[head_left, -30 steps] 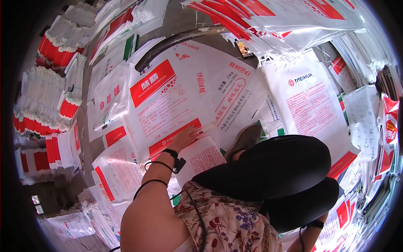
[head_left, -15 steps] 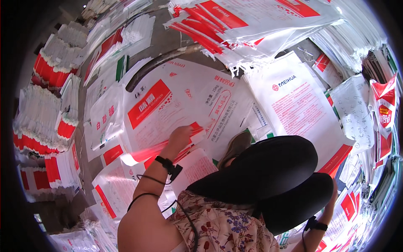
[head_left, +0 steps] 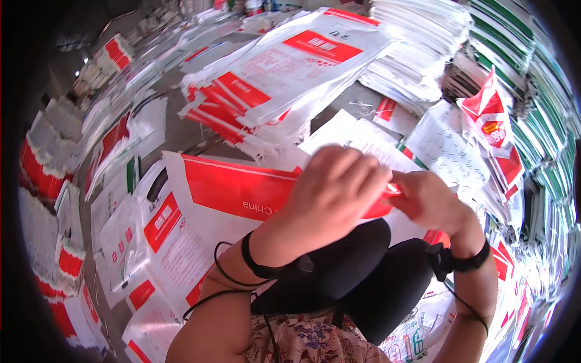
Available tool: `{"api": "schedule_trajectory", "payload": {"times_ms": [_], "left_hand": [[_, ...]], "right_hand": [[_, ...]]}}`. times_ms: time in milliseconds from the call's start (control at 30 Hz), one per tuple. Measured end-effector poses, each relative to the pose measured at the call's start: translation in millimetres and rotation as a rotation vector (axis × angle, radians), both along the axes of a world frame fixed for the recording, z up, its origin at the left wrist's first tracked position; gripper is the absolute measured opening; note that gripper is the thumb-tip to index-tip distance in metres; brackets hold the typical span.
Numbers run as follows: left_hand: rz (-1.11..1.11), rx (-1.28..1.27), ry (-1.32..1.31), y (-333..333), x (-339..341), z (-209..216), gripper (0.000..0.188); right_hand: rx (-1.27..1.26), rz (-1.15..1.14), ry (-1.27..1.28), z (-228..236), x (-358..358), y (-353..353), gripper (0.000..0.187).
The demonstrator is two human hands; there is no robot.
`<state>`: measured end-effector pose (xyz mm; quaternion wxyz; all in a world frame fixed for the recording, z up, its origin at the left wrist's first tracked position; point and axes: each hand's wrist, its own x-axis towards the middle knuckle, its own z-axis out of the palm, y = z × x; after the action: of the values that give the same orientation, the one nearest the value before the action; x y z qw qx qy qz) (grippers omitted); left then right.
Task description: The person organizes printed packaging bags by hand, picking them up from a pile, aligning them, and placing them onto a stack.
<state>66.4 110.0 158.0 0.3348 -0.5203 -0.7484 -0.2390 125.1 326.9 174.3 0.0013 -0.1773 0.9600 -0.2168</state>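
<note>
Sack [head_left: 239,189], white, red-banded, upside-down pale lettering

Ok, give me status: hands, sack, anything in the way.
Left hand, right hand both gripping the sack at its red-banded edge. Sack held up near the knees, partly covered by the hands. Pile beyond it.

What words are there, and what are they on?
I won't copy words; they stand on:
Held bag: pale letters, upside down.
Top stacked bag: pale print on red; tiny print unreadable.
Flat left bag: pale on red; tiny lines unreadable.
Bag beside it: red characters.
Pale sheet: blurred handwriting.
Red pack: light letters.
Other print: mostly unreadable.
</note>
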Motion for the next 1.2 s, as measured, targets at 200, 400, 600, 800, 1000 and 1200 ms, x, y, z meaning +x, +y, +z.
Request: {"api": "schedule_trajectory", "payload": {"times_ms": [200, 400, 600, 800, 1000, 1200], "left_hand": [[-0.232, 0.450, 0.044, -30.9, -2.9, -23.2, 0.029], [-0.247, 0.226, -0.377, -30.9, -35.2, -119.7, 0.016], [-0.016, -0.178, -1.401, -19.2, -91.8, -229.7, 0.029], [-0.384, -0.473, -1.984, 43.2, -95.2, -261.1, 0.066], [-0.770, -0.415, -2.274, 73.7, -119.0, -286.5, 0.101], [-0.838, -0.357, -2.351, 118.0, -122.1, -268.1, 0.108]], "right_hand": [[-0.379, -0.370, -0.179, 93.5, 37.6, 128.2, 0.027], [-0.446, -0.570, 0.418, 153.9, 78.8, 219.4, 0.023], [-0.950, -0.628, 0.365, 156.9, 0.0, 250.8, 0.025], [-1.756, -0.501, 0.651, 112.5, -73.6, 191.6, 0.042], [-1.797, -0.303, 0.794, 94.0, -84.3, 146.4, 0.041], [-1.775, -0.460, 0.843, 62.9, -111.2, 174.8, 0.037]]}}
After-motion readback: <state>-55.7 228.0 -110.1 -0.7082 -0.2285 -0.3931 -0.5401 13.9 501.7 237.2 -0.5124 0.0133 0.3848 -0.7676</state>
